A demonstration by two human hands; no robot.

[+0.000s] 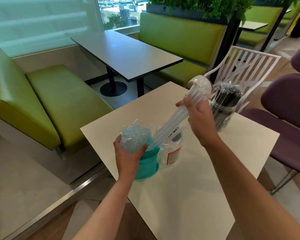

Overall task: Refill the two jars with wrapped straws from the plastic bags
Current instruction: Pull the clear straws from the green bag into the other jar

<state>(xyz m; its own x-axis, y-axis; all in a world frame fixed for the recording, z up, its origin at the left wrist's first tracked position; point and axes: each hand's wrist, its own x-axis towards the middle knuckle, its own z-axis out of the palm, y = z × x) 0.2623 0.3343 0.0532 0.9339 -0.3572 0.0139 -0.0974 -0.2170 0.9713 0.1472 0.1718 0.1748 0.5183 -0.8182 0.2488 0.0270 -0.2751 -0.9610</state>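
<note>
On the white table (197,179) my left hand (128,153) grips a plastic bag (133,137) of clear wrapped straws with a teal lower part (148,163). My right hand (197,116) holds a bundle of clear wrapped straws (170,127) that slants from the bag's mouth up to the right. Just right of the bag stands a clear jar (171,149) with a red-edged label; the bundle crosses over its mouth. A second clear jar (222,115), packed with black wrapped straws (229,94), stands at the table's far right.
A white domed object (200,82) sits at the table's far edge behind the bundle. A white slatted chair (246,66) and purple chairs (287,108) stand to the right. A grey table (128,56) with green benches (59,101) lies beyond.
</note>
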